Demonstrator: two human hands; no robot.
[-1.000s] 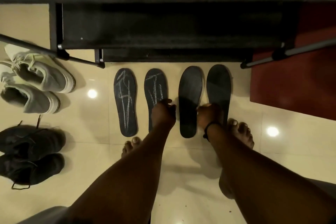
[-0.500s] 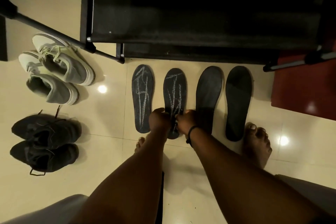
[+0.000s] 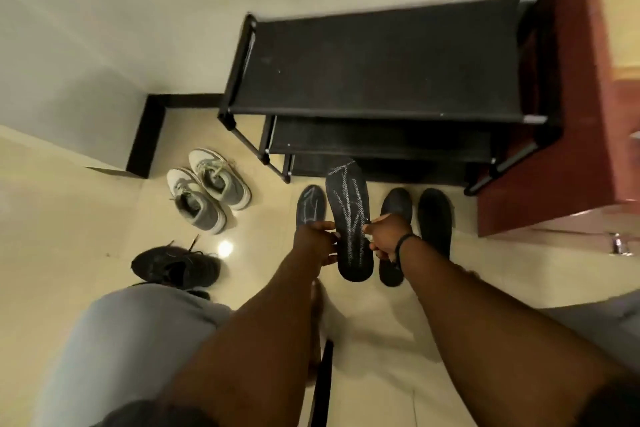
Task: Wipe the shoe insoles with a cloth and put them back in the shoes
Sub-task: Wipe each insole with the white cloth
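since half a second ago we have lifted the patterned insole (image 3: 349, 218) off the floor and raised our head, so the whole black shoe rack (image 3: 377, 62) now shows where before only its lower shelves did. our left hand (image 3: 317, 241) pinches the insole's left edge and our right hand (image 3: 386, 234), with a dark band at the wrist, pinches its right edge, fingers curled on it from both sides. it hangs between our hands with its toe pointing away from us toward the rack and its heel nearest us, white line markings facing up.

the second patterned insole (image 3: 310, 206) lies on the cream tiled floor (image 3: 86, 236) just to the left, partly behind our left hand. two plain dark insoles (image 3: 415, 218) lie side by side to the right, the nearer one partly hidden by our right wrist.

further left, the grey and white sneakers (image 3: 207, 189) sit as a pair near the wall corner, and the black sneakers (image 3: 176, 267) sit nearer us; the frame is blurred, so we think one of them is mostly hidden behind our knee. a reddish-brown cabinet (image 3: 571, 149) stands to the right of the rack.
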